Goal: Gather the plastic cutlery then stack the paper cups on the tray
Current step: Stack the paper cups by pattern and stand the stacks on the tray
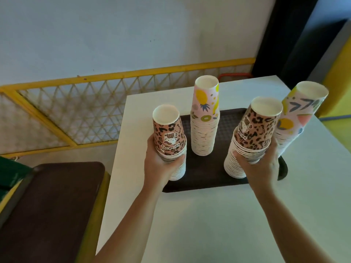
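I see four stacks of inverted paper cups standing on a dark brown tray (224,179), which lies on a white table (209,215). My view looks down over both forearms reaching in from the bottom edge.

The left hand (159,164) is wrapped around the left leopard-print stack (169,137) at the tray's near-left corner. The thumb and fingers curl around the ribbed band of nested rims, with the printed top cup rising above the hand and a few more rims showing below it. The base of this stack sits at the tray's left edge; I cannot tell whether it is fully resting there or lifted slightly.

The right hand (260,168) is closed around the right leopard-print stack (254,133) near the tray's right end. The thumb presses the front of the rims and the fingers wrap behind, gripping about midway up. This stack tilts a little to the right.

Just behind and to the right of that hand leans the far-right fruit-print stack (300,114), pink with yellow, blue and coral shapes, tilted rightwards and touching or nearly touching the stack in the right hand. Its foot is hidden behind the hand.

Between the two hands, farther back on the tray, the middle fruit-print stack (205,118) stands upright and untouched, well apart from both hands.

To the left, beside the table, lies a second brown tray (57,202).
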A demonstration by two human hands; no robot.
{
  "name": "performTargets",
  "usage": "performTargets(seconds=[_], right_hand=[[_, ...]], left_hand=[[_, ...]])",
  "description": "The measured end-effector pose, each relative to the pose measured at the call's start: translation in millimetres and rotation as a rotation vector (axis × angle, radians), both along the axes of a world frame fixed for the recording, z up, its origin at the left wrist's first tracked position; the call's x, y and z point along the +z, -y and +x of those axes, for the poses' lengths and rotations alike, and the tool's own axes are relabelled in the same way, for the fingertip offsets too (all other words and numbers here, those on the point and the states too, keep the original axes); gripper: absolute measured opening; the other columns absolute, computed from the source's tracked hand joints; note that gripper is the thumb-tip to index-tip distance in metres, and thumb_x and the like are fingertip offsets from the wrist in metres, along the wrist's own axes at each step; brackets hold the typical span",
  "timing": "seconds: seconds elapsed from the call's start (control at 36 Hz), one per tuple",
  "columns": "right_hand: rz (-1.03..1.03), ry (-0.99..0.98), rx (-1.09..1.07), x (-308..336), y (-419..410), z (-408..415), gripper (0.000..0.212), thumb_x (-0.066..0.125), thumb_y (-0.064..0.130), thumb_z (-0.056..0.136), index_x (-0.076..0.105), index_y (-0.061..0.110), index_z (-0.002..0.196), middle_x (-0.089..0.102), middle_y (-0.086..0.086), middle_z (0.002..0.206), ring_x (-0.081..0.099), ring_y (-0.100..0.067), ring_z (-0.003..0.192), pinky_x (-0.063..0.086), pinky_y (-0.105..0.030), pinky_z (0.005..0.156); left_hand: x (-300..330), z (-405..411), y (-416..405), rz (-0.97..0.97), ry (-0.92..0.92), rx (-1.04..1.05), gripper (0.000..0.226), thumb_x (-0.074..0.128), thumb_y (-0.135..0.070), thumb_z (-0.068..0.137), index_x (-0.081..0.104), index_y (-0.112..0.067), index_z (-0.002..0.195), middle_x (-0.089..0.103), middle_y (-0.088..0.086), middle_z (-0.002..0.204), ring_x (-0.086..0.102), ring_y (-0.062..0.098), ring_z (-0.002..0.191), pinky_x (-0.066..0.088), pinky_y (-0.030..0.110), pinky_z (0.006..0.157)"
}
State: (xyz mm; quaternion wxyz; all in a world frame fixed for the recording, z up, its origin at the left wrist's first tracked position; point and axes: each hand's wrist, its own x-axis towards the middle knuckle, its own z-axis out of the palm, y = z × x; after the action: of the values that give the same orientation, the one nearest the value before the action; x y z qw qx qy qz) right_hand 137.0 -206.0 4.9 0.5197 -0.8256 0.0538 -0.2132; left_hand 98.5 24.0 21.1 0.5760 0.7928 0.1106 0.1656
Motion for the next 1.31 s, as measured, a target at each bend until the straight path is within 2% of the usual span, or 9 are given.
performTargets(seconds=[0.14, 0.39, 0.53, 0.69, 0.81, 0.94, 1.08, 1.17, 1.31], right_hand=[[-0.051, -0.010, -0.049, -2, 3, 4, 0.095, 0.083, 0.015, 0.063, 0.029, 0.010, 0.140, 0.042, -0.012, 0.140, 0.041, -0.029, 0.128, 0.030, -0.026, 0.092], [-0.128, -0.036, -0.083, -15, 12, 8, 0.091, 0.083, 0.020, 0.064, 0.032, 0.008, 0.138, 0.043, -0.012, 0.138, 0.041, -0.028, 0.127, 0.033, -0.030, 0.094], [-0.127, -0.032, -0.103, -20, 13, 9, 0.088, 0.082, 0.017, 0.065, 0.033, 0.009, 0.138, 0.044, -0.010, 0.137, 0.041, -0.027, 0.127, 0.039, -0.038, 0.100], [-0.136, -0.031, -0.143, -23, 14, 7, 0.086, 0.081, 0.025, 0.067, 0.034, 0.010, 0.138, 0.046, -0.007, 0.137, 0.043, -0.025, 0.126, 0.039, -0.035, 0.097], [-0.115, -0.012, -0.168, -27, 9, -1, 0.087, 0.078, 0.035, 0.069, 0.032, 0.012, 0.139, 0.042, -0.007, 0.139, 0.042, -0.024, 0.128, 0.044, -0.051, 0.098], [-0.061, 0.144, -0.237, -14, -13, -23, 0.081, 0.062, 0.046, 0.075, 0.028, 0.014, 0.141, 0.030, -0.010, 0.143, 0.031, -0.014, 0.134, 0.036, -0.040, 0.106], [-0.164, 0.262, -0.196, -8, -24, -36, 0.070, 0.066, 0.036, 0.076, 0.033, 0.010, 0.132, 0.037, -0.020, 0.133, 0.033, -0.019, 0.129, 0.040, -0.048, 0.101], [-0.163, 0.282, -0.153, -9, -26, -34, 0.073, 0.071, 0.036, 0.073, 0.033, 0.011, 0.130, 0.032, -0.013, 0.133, 0.038, -0.029, 0.127, 0.043, -0.053, 0.097], [-0.184, 0.307, -0.132, -12, -29, -32, 0.074, 0.072, 0.036, 0.070, 0.034, 0.013, 0.130, 0.032, -0.010, 0.132, 0.036, -0.021, 0.127, 0.044, -0.053, 0.094]], left_hand=[[-1, 9, 3, -0.011, 0.001, -0.046, 0.081, 0.085, -0.039, 0.047, 0.040, -0.047, 0.113, 0.057, -0.025, 0.115, 0.055, -0.007, 0.106, 0.046, 0.024, 0.092], [-6, 21, 28, -0.020, -0.001, -0.218, 0.083, 0.087, -0.026, 0.051, 0.041, -0.038, 0.120, 0.060, -0.025, 0.113, 0.057, -0.006, 0.107, 0.047, 0.017, 0.090], [-10, 29, 50, -0.033, 0.013, -0.318, 0.085, 0.085, -0.036, 0.051, 0.044, -0.024, 0.124, 0.062, -0.009, 0.118, 0.060, 0.006, 0.109, 0.052, 0.031, 0.094], [-10, 34, 76, -0.031, 0.010, -0.417, 0.079, 0.080, -0.043, 0.051, 0.040, -0.037, 0.120, 0.060, -0.008, 0.121, 0.057, 0.002, 0.111, 0.049, 0.020, 0.094], [-17, 37, 83, -0.034, 0.023, -0.417, 0.075, 0.081, -0.042, 0.053, 0.039, -0.046, 0.115, 0.059, -0.010, 0.121, 0.056, 0.000, 0.112, 0.049, 0.021, 0.095], [-22, 38, 82, -0.093, 0.021, -0.457, 0.077, 0.085, -0.028, 0.061, 0.039, -0.038, 0.122, 0.057, -0.007, 0.126, 0.055, 0.006, 0.118, 0.050, 0.032, 0.097], [2, 38, 62, -0.357, 0.080, -0.234, 0.061, 0.052, -0.051, 0.081, 0.036, -0.024, 0.133, 0.048, -0.008, 0.133, 0.046, -0.007, 0.120, 0.038, 0.013, 0.095], [17, 70, 47, -0.217, 0.109, -0.099, 0.059, 0.061, -0.030, 0.088, 0.032, -0.018, 0.138, 0.043, -0.003, 0.135, 0.043, 0.005, 0.123, 0.039, 0.007, 0.091], [22, 114, 49, 0.068, 0.014, -0.333, 0.098, 0.084, -0.026, 0.066, 0.024, -0.019, 0.144, 0.030, 0.002, 0.148, 0.034, 0.014, 0.133, 0.036, 0.032, 0.106]])
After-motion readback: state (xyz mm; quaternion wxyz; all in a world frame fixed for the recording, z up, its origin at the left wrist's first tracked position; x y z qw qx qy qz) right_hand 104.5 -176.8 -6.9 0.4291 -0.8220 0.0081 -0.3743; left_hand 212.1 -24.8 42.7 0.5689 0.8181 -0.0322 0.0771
